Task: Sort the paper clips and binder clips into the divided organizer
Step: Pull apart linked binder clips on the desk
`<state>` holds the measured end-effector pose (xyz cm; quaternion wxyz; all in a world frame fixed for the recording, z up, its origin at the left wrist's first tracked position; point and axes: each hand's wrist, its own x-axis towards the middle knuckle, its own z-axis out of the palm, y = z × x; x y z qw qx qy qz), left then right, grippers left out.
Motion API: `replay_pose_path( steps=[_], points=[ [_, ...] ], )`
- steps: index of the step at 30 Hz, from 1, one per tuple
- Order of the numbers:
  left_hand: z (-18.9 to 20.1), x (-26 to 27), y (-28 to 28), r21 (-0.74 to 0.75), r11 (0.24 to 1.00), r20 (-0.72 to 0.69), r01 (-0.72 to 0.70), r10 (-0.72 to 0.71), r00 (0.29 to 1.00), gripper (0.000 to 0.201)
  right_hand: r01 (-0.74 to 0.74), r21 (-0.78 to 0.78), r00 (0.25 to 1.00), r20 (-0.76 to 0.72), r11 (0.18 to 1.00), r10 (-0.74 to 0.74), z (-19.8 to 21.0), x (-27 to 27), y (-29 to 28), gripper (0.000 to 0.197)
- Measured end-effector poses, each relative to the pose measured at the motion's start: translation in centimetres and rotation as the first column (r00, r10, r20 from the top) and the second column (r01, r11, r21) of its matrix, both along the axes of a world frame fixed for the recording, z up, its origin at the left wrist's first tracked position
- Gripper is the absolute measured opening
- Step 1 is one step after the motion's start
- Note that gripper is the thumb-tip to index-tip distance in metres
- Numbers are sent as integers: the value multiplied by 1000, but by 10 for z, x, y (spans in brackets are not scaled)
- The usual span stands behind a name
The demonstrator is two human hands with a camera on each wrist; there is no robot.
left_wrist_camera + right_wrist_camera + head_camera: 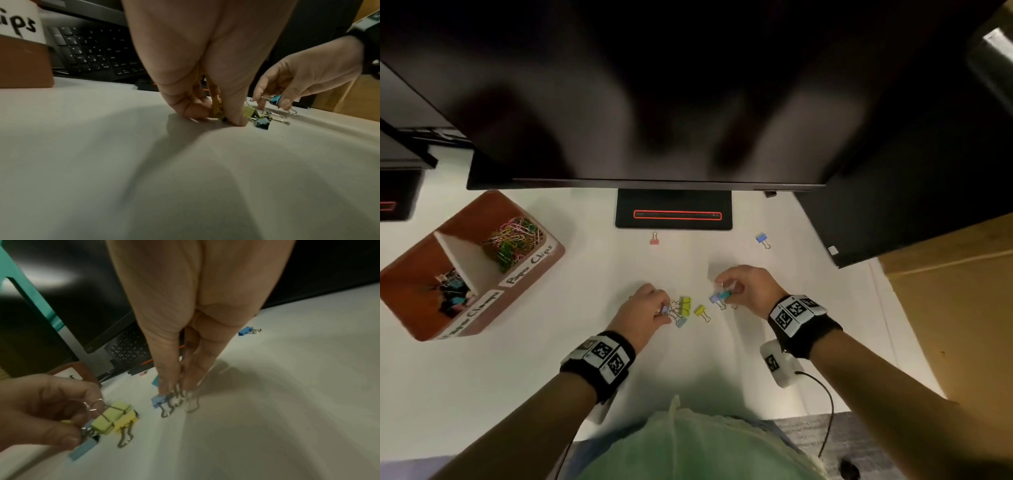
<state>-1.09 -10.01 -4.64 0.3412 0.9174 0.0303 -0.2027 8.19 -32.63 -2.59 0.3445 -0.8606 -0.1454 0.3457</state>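
Observation:
The brown divided organizer (412,329) stands at the left; its far compartment holds coloured paper clips (515,238) and its near one binder clips (450,293). My left hand (662,313) pinches the wire handles of a bunch of binder clips: green ones (111,417) and a light blue one (82,449). A yellow binder clip (701,311) lies beside them on the desk. My right hand (722,291) pinches a blue binder clip (158,400) by its wire handles, with a teal clip (275,99) among its fingers. A pink clip (654,238) and a blue clip (763,240) lie farther back.
A dark monitor (654,102) overhangs the back of the white desk (500,359), its stand base (674,209) behind the clips. A black keyboard (92,50) sits under the monitor. A black box (893,219) and a wooden surface (962,308) are to the right.

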Motion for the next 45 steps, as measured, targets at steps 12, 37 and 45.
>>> replay_pose_path(
  steps=[12,37,45],
  points=[
    [19,5,-1,-114,993,-37,-38,34,999,36,-258,-108,960,79,960,267,-7,-9,16,38],
    [24,12,3,-146,971,20,-187,192,981,6,-200,-242,973,64,950,221,-2,-13,21,40],
    [65,-4,40,-223,947,71,-232,253,965,8,-273,-210,953,75,939,294,12,-20,44,32]
  ],
)
